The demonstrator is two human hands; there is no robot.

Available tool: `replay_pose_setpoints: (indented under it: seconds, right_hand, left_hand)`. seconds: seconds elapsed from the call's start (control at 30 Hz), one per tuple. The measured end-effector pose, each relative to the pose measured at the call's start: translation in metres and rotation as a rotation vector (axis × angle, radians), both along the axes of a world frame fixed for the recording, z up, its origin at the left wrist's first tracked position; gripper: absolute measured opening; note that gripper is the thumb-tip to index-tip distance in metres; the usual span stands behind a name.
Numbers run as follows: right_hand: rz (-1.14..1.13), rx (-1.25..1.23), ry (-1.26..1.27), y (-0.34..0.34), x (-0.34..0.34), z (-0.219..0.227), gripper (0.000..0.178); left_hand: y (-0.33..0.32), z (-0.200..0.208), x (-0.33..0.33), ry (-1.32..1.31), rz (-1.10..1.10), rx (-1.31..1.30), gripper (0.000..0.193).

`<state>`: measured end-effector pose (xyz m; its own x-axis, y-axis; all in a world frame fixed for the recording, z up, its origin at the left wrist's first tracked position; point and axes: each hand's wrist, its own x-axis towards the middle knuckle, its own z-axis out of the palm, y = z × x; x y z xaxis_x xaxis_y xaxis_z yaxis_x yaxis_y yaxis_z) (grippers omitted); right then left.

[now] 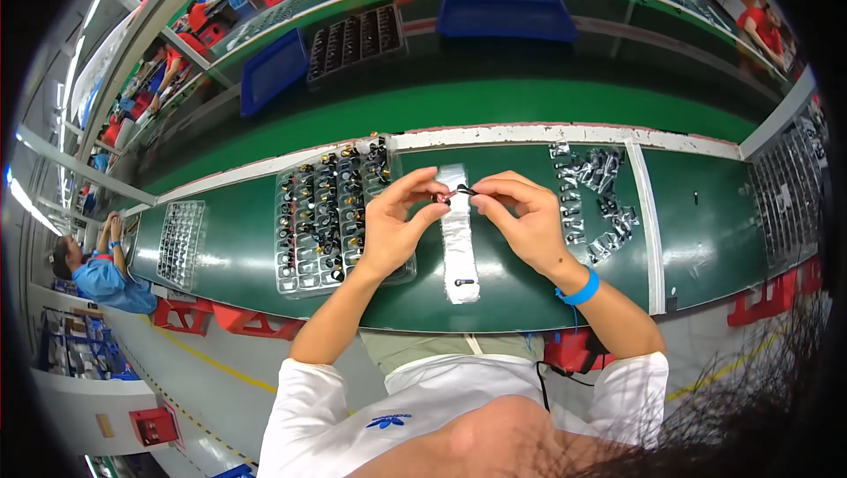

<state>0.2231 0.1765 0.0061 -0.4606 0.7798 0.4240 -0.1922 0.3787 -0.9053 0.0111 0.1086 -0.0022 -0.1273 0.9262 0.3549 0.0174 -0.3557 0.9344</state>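
Observation:
My left hand (397, 220) is closed in a pinch on a small reddish and black part (444, 198). Facing it, my right hand (527, 220) pinches a small black part (466, 189) between thumb and forefinger. The two pieces meet or nearly meet between my fingertips; whether they are joined I cannot tell. Under them a silver foil-like strip (457, 244) lies on the green table, with a small black piece (464, 282) on its near end. Left of my left hand is a clear compartment tray (309, 283), holding many small black parts, some with yellow or red bits.
Right of my right hand lie loose small silver-and-black pieces (602, 169), beside a white divider strip (647, 222). Clear trays (181, 240) stand farther left and at the far right. Beyond the white ledge (529, 134) are blue trays (505, 16) and co-workers in red (766, 33).

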Motion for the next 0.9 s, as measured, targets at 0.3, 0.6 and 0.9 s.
replay_pose_setpoints:
  seconds: [0.3,0.6,0.9]
  right_hand:
    - [0.048,0.163,-0.083,0.001,-0.002,0.001,0.019]
    - [0.038,0.218,-0.169,-0.004,-0.001,0.002,0.019]
    - [-0.026,0.332,-0.134,-0.005,-0.003,0.0,0.023]
  left_hand:
    - [-0.005,-0.001,-0.002,0.101,-0.05,0.04,0.03]
    - [-0.004,-0.002,-0.01,0.299,-0.061,0.119,0.031]
    - [-0.014,0.01,0.003,0.367,0.138,0.056,0.039]
